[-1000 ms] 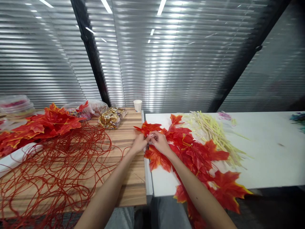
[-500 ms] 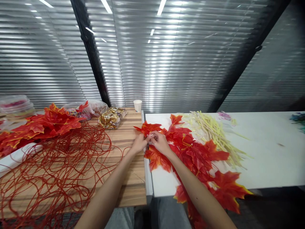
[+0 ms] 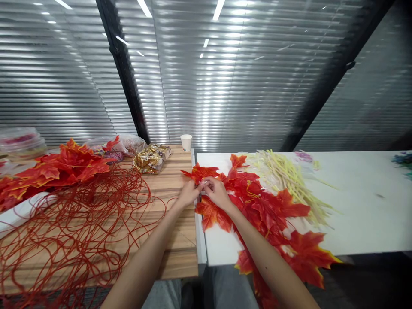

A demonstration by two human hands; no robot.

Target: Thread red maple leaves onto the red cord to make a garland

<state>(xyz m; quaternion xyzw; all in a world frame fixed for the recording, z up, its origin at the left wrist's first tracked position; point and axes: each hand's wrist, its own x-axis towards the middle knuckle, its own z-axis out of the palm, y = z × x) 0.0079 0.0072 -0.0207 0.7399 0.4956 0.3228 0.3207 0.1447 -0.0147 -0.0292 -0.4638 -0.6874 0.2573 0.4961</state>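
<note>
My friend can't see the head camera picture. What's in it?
A person's left hand and right hand pinch together beside red leaves, where a wooden table adjoins a white table. Tangled red cord lies left, yellow strips right.

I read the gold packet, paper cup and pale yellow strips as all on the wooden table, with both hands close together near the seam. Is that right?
Not quite: the head view shows the pale yellow strips on the white table. The gold packet and paper cup are on the wooden table, and the left hand and right hand are close together near the seam.
</note>
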